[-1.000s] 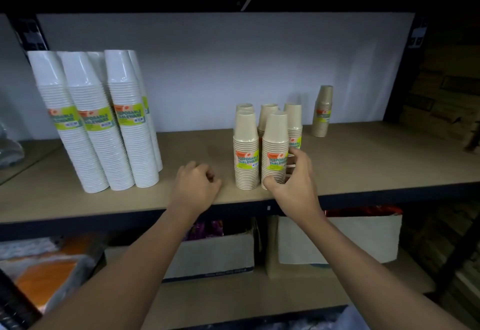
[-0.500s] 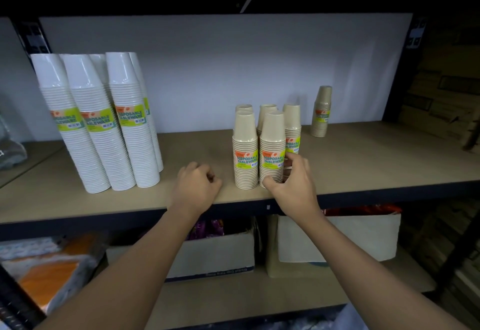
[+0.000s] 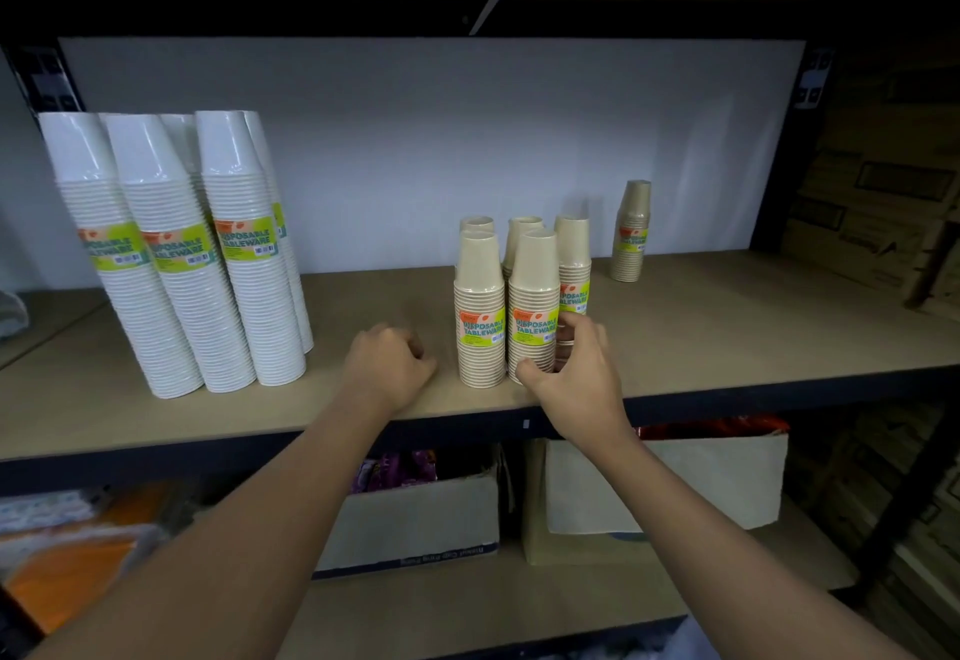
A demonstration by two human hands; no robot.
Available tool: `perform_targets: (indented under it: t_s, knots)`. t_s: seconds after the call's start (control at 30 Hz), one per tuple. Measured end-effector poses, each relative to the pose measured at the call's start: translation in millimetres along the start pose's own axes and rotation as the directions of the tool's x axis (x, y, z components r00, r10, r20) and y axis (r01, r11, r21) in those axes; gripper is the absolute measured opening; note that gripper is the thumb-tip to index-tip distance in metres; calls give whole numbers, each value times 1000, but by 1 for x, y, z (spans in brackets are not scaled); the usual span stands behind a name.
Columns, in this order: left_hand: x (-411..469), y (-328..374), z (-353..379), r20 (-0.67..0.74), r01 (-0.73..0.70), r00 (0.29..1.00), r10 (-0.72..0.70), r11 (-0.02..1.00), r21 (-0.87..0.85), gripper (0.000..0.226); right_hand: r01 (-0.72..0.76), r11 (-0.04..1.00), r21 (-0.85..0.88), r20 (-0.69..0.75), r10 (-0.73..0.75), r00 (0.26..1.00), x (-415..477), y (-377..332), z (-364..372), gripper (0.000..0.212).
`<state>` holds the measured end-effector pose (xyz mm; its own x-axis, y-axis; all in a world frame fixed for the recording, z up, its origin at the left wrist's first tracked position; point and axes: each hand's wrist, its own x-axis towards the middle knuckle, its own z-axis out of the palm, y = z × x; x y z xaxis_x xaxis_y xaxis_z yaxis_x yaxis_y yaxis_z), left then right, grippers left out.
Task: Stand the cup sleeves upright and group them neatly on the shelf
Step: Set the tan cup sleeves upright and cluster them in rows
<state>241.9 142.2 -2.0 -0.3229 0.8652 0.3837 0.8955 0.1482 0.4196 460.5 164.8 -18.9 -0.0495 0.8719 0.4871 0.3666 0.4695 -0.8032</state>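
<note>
Several short tan cup sleeves stand upright in a tight cluster mid-shelf; the front-left one (image 3: 480,311) and the front-right one (image 3: 533,306) carry green labels. My right hand (image 3: 576,373) wraps the base of the front-right tan sleeve, thumb in front, fingers behind. A lone tan sleeve (image 3: 631,233) stands apart at the back right. Several tall white cup sleeves (image 3: 244,254) lean together at the left. My left hand (image 3: 387,366) rests as a loose fist on the wooden shelf (image 3: 727,327), left of the cluster, holding nothing.
A white back panel (image 3: 415,140) closes the rear of the shelf. Below it sit a cardboard box (image 3: 415,519) and a pale bag-like box (image 3: 670,483). Orange packages (image 3: 67,555) lie at lower left. Dark uprights frame both sides.
The front-right tan sleeve has been drawn left against its neighbour by my right hand. My left hand has stayed put.
</note>
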Motion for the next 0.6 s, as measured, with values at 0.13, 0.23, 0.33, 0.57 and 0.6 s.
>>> perform_targets:
  t_s: [0.13, 0.23, 0.33, 0.57, 0.6]
  knots:
    - [-6, -3, 8, -82, -32, 996, 29, 999, -36, 17, 2, 1000, 1, -4, -2, 1000, 0, 2, 1, 63]
    - [-7, -5, 8, -75, -20, 997, 16, 998, -53, 17, -4, 1000, 11, -8, 4, 1000, 0, 1, 2, 63]
    - [-7, -5, 10, -73, -13, 997, 9, 998, -57, 17, -4, 1000, 8, -3, 4, 1000, -1, 2, 1, 64]
    - [-8, -5, 11, -67, 6, 998, -9, 999, -44, 16, 3, 1000, 17, -3, -3, 1000, -1, 1, 0, 58]
    - [-8, -6, 11, -61, 9, 998, -12, 999, -48, 16, 4, 1000, 19, -1, -4, 1000, -1, 1, 0, 58]
